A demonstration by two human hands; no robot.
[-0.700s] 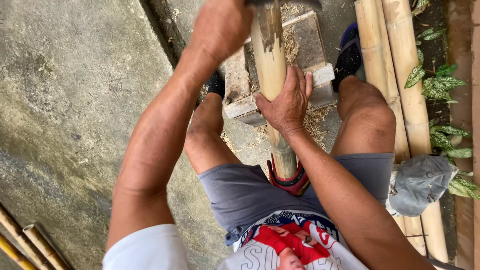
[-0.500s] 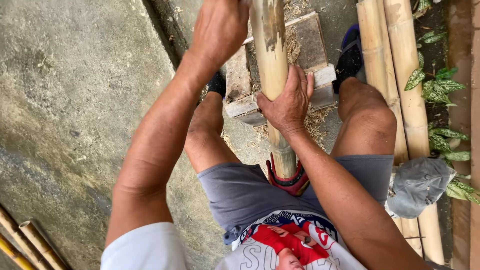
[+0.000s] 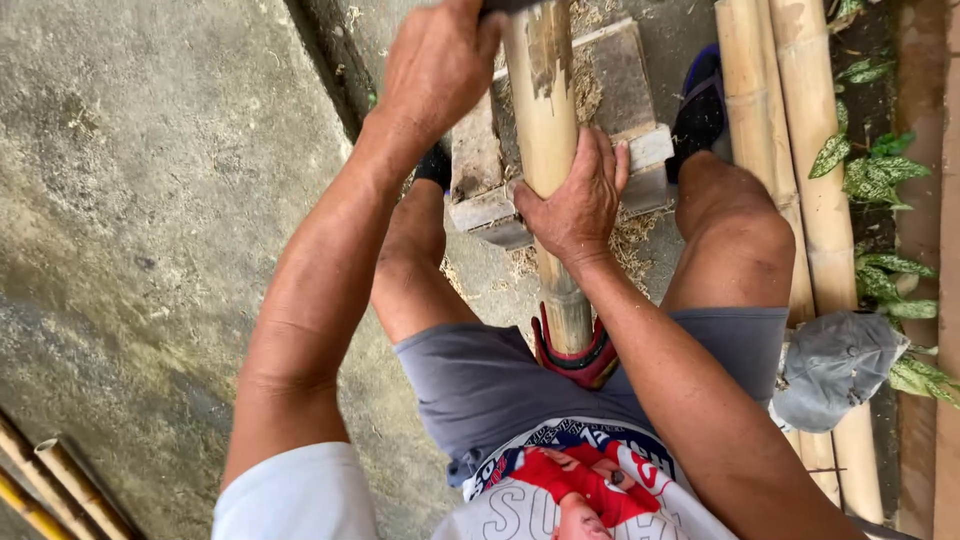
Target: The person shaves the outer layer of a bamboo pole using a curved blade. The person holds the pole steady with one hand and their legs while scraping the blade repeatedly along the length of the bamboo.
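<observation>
- A pale bamboo pole (image 3: 548,150) runs lengthwise between the seated person's knees, its far part lying across a grey concrete block (image 3: 620,90) and its near end tucked at the lap, beside a red-and-black object (image 3: 572,358) I cannot identify.
- A strip of the pole's outer skin near the top of the view looks shaved, showing a rougher, darker patch.
- The right hand (image 3: 575,200) wraps the pole from the right side, fingers curled over it and thumb across the front, closed firmly on the stalk just at the block's near edge.
- The left hand (image 3: 435,65) is clenched in a fist around a dark handle (image 3: 505,6) at the top edge; the tool's working end is cut off by the frame, so what it is cannot be told.
- Pale shavings (image 3: 625,240) lie scattered on and around the block.
- Two more thick bamboo poles (image 3: 790,110) lie on the ground to the right, beside green leafy plants (image 3: 870,170).
- A crumpled grey cloth (image 3: 835,365) rests on those poles near the right thigh.
- Thinner bamboo canes (image 3: 60,480) show at the lower left on the concrete floor (image 3: 150,200).
</observation>
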